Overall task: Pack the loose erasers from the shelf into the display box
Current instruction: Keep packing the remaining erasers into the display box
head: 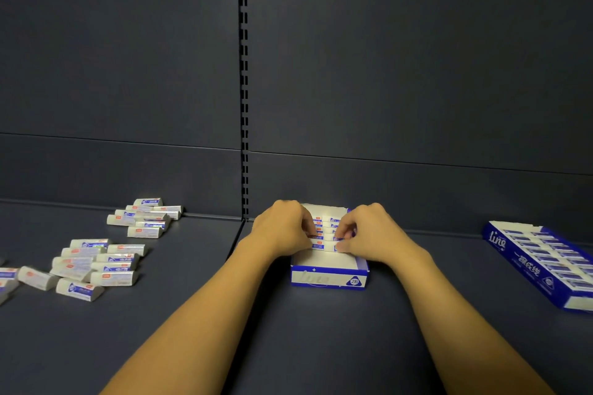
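Both hands work together over the display box, each grip closed on the nearest eraser in the packed row: the left hand curls its fingers onto that eraser's left end, and the right hand pinches its right end between thumb and fingertips. Just beyond the two grips, further erasers lie stacked flat in the box, running away toward its back wall, their white wrappers with blue and orange marks showing between the knuckles. On the near side of the grips, the box floor is bare white down to its blue front wall, which carries a "2B" mark. The box sits on the dark shelf, close to the back panel and just right of the slotted upright. Well to the left of the left hand, the loose erasers lie on the shelf in two clusters: a far cluster near the back panel and a larger near cluster, with a few more erasers reaching the left edge of the view. Well to the right of the right hand, a second display box in blue and white lies at an angle, filled with a row of erasers. Both forearms are bare and stretch forward from the bottom of the view.
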Available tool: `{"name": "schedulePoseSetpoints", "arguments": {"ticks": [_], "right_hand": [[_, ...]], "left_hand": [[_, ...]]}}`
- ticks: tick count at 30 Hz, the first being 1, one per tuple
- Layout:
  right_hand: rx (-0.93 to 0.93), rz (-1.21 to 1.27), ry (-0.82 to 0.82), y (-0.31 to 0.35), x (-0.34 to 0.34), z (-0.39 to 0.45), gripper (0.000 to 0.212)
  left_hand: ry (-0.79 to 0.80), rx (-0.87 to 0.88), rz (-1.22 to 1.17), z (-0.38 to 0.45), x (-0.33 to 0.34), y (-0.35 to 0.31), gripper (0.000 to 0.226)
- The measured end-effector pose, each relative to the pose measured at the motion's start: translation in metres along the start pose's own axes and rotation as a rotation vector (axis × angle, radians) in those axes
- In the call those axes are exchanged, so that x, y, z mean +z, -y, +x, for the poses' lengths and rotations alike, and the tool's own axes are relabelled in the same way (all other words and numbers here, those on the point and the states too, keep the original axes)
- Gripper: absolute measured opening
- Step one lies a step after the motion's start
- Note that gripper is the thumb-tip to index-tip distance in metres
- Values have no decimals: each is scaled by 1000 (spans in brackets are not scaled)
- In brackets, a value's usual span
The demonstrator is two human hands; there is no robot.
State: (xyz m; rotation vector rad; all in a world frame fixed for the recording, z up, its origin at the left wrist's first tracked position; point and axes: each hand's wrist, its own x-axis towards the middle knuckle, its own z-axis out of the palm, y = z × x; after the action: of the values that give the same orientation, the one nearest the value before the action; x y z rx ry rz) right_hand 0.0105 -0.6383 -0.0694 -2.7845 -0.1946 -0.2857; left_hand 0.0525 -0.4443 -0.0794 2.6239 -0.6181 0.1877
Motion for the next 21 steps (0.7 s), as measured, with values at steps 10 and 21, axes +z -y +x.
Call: {"name": "schedulePoseSetpoints", "arguments": {"ticks": [10, 21], "right_hand": [[44, 81, -160, -12, -36, 11, 11], [-113, -212, 3, 41, -37, 4, 23]], "left_hand": [[-78, -125, -25, -7, -41, 25, 19], [-117, -258, 438, -64, -93, 32, 26]]}}
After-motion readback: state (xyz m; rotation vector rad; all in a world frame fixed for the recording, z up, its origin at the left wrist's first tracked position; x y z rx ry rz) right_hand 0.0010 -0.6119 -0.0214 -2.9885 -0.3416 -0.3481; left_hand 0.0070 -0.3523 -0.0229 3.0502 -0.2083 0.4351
